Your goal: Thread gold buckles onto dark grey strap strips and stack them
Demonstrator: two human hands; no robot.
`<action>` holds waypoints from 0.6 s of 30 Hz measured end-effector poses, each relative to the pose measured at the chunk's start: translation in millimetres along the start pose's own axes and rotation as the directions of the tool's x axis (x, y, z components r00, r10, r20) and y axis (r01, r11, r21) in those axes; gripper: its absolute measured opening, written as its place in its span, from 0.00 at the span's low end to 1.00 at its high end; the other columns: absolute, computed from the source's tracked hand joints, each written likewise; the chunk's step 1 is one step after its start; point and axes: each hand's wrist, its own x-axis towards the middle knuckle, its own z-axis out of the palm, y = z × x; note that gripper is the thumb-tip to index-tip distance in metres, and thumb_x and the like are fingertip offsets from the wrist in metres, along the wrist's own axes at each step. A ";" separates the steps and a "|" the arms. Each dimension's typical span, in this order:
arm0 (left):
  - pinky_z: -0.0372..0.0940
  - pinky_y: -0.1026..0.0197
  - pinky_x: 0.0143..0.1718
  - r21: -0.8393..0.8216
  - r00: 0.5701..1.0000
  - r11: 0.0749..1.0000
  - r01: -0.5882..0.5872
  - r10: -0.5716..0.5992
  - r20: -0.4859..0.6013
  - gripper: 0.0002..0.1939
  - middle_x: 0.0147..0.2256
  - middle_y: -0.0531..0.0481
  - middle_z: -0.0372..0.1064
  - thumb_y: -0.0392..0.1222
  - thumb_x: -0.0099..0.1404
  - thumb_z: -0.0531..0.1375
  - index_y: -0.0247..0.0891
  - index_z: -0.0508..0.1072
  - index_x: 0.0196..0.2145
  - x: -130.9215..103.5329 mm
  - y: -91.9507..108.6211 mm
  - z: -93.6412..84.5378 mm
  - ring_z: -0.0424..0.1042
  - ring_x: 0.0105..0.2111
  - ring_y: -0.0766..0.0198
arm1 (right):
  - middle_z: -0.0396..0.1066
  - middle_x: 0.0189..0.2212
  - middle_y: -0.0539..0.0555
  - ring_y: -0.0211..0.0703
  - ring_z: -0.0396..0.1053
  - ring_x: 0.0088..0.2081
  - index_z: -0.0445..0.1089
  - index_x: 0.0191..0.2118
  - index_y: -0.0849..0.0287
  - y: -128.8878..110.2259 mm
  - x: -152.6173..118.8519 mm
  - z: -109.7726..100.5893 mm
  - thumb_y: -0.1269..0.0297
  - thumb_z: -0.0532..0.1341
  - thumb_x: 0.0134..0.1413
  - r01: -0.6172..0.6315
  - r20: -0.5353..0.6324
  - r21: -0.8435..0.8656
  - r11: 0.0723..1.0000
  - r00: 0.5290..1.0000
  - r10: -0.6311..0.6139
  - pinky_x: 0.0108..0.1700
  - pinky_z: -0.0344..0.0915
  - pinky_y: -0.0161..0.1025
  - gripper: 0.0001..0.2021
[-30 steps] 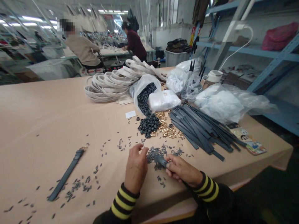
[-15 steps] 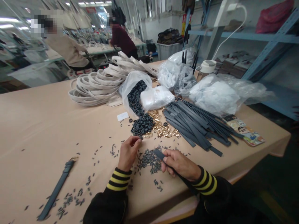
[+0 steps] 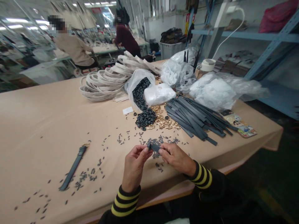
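My left hand (image 3: 135, 166) pinches a small dark strap loop (image 3: 149, 146) between thumb and fingers. My right hand (image 3: 176, 157) grips a dark grey strap (image 3: 155, 147), its end pointing left and meeting the loop; whether it passes through cannot be made out. Below and behind the hands, small dark pieces (image 3: 161, 140) lie scattered. Just beyond sits a heap of dark loops (image 3: 145, 119), beside gold buckles (image 3: 164, 123). A finished-looking strap with a gold buckle (image 3: 74, 168) lies on the left of the table.
Loose dark straps (image 3: 193, 118) lie at right, beside a cartoon-printed case (image 3: 243, 126). An open bag of loops (image 3: 141, 90), coiled pale straps (image 3: 105, 81) and plastic bags (image 3: 212, 91) stand behind. Two people work further back. The table's near edge (image 3: 210, 169) runs below my right arm.
My left hand has moved right and nearer to me, bringing the loop from beside the heap to the strap's end. My right hand still holds the strap. The camera view has shifted slightly.
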 end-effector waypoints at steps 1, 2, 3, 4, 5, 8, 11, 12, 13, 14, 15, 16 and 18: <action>0.67 0.66 0.39 0.048 1.000 0.999 -0.023 0.023 -0.001 0.07 0.28 0.53 0.72 0.38 0.53 0.63 0.33 0.70 0.30 -2.6 0.5 0.7 0.72 0.31 0.68 | 0.57 0.16 0.45 0.32 0.55 0.20 0.57 0.24 0.59 -0.9 -2.4 0.2 0.67 0.50 0.56 0.004 0.001 -0.007 1.000 1.000 -0.004 0.24 0.51 0.31 0.10; 0.67 0.65 0.40 0.088 0.999 0.995 -0.040 0.040 -0.004 0.08 0.28 0.53 0.72 0.39 0.53 0.63 0.33 0.70 0.30 -5.2 1.0 1.8 0.72 0.31 0.68 | 0.57 0.16 0.45 0.32 0.55 0.20 0.58 0.24 0.59 -1.8 -4.6 0.5 0.67 0.49 0.56 0.005 -0.001 -0.015 1.000 1.000 -0.005 0.24 0.51 0.31 0.10; 0.67 0.64 0.40 0.122 0.998 0.991 -0.053 0.055 -0.007 0.08 0.28 0.53 0.72 0.39 0.53 0.62 0.33 0.70 0.31 -7.9 1.4 3.1 0.72 0.31 0.67 | 0.57 0.16 0.45 0.32 0.54 0.19 0.58 0.24 0.59 -2.7 -6.6 0.8 0.67 0.49 0.56 0.004 -0.004 -0.027 1.000 1.000 -0.004 0.24 0.50 0.31 0.10; 0.67 0.63 0.40 0.155 0.998 0.986 -0.066 0.068 -0.008 0.08 0.27 0.53 0.72 0.40 0.53 0.62 0.33 0.70 0.31 -10.6 1.6 4.6 0.72 0.30 0.67 | 0.57 0.16 0.45 0.32 0.54 0.20 0.58 0.24 0.59 -3.4 -8.3 0.9 0.67 0.49 0.56 0.002 -0.006 -0.043 0.999 1.000 -0.002 0.24 0.50 0.31 0.10; 0.67 0.62 0.39 0.194 0.996 0.978 -0.081 0.084 -0.006 0.08 0.27 0.52 0.72 0.40 0.53 0.62 0.33 0.70 0.31 -13.4 1.4 5.9 0.72 0.30 0.66 | 0.57 0.16 0.45 0.32 0.54 0.20 0.57 0.24 0.59 -4.1 -9.8 0.6 0.67 0.50 0.56 0.003 -0.005 -0.066 0.998 1.000 -0.004 0.24 0.49 0.31 0.10; 0.66 0.63 0.36 0.368 0.987 0.916 -0.160 0.158 0.034 0.08 0.28 0.50 0.72 0.41 0.54 0.61 0.35 0.71 0.31 -21.8 -1.6 8.1 0.71 0.30 0.64 | 0.55 0.17 0.45 0.32 0.53 0.20 0.56 0.22 0.60 -4.9 -13.3 -3.0 0.69 0.50 0.55 0.040 0.035 -0.163 0.986 0.999 -0.034 0.24 0.48 0.32 0.11; 0.65 0.64 0.34 0.501 0.969 0.830 -0.246 0.203 0.139 0.06 0.29 0.50 0.71 0.41 0.57 0.58 0.37 0.70 0.32 -29.7 -6.5 7.2 0.70 0.30 0.64 | 0.55 0.18 0.45 0.32 0.54 0.22 0.57 0.22 0.60 -2.7 -16.7 -8.4 0.70 0.51 0.53 0.108 0.121 -0.232 0.967 0.989 -0.081 0.25 0.48 0.32 0.10; 0.65 0.64 0.34 0.524 0.961 0.807 -0.273 0.209 0.178 0.05 0.29 0.50 0.71 0.41 0.58 0.57 0.38 0.69 0.32 -32.2 -7.8 6.7 0.70 0.30 0.64 | 0.55 0.18 0.45 0.32 0.54 0.22 0.57 0.22 0.60 -1.4 -18.0 -9.3 0.70 0.51 0.54 0.112 0.137 -0.243 0.964 0.987 -0.080 0.25 0.48 0.32 0.10; 0.64 0.64 0.34 0.544 0.952 0.783 -0.302 0.219 0.213 0.04 0.29 0.50 0.71 0.40 0.58 0.57 0.39 0.69 0.32 -34.6 -8.7 6.4 0.70 0.30 0.64 | 0.55 0.18 0.45 0.32 0.54 0.22 0.57 0.22 0.60 0.2 -19.4 -9.6 0.70 0.51 0.54 0.105 0.139 -0.247 0.963 0.988 -0.072 0.25 0.48 0.32 0.10; 0.64 0.65 0.34 0.563 0.942 0.757 -0.332 0.237 0.238 0.04 0.29 0.50 0.71 0.40 0.59 0.56 0.39 0.69 0.32 -37.0 -9.3 6.3 0.71 0.30 0.64 | 0.55 0.18 0.45 0.33 0.54 0.22 0.57 0.22 0.60 1.7 -20.9 -8.9 0.70 0.51 0.54 0.091 0.129 -0.247 0.965 0.990 -0.060 0.25 0.48 0.32 0.10; 0.64 0.65 0.34 0.585 0.931 0.725 -0.364 0.262 0.255 0.04 0.29 0.50 0.71 0.39 0.59 0.56 0.40 0.70 0.33 -39.2 -9.8 6.5 0.70 0.30 0.64 | 0.55 0.18 0.45 0.33 0.54 0.22 0.57 0.22 0.60 3.0 -22.4 -7.5 0.70 0.51 0.54 0.075 0.116 -0.240 0.968 0.992 -0.049 0.25 0.48 0.32 0.10; 0.63 0.65 0.33 0.609 0.919 0.688 -0.394 0.295 0.262 0.04 0.29 0.50 0.71 0.38 0.59 0.56 0.41 0.70 0.33 -41.1 -10.4 7.1 0.70 0.30 0.64 | 0.55 0.18 0.45 0.32 0.54 0.22 0.56 0.22 0.59 4.1 -23.7 -5.4 0.69 0.50 0.55 0.063 0.100 -0.229 0.971 0.994 -0.040 0.25 0.48 0.32 0.10; 0.63 0.66 0.32 0.653 0.896 0.619 -0.436 0.365 0.251 0.06 0.29 0.50 0.71 0.37 0.58 0.56 0.41 0.71 0.34 -43.8 -13.0 8.8 0.70 0.29 0.64 | 0.56 0.17 0.45 0.33 0.55 0.21 0.55 0.23 0.59 5.2 -25.9 0.0 0.69 0.49 0.56 0.049 0.081 -0.198 0.979 0.996 -0.033 0.25 0.49 0.31 0.11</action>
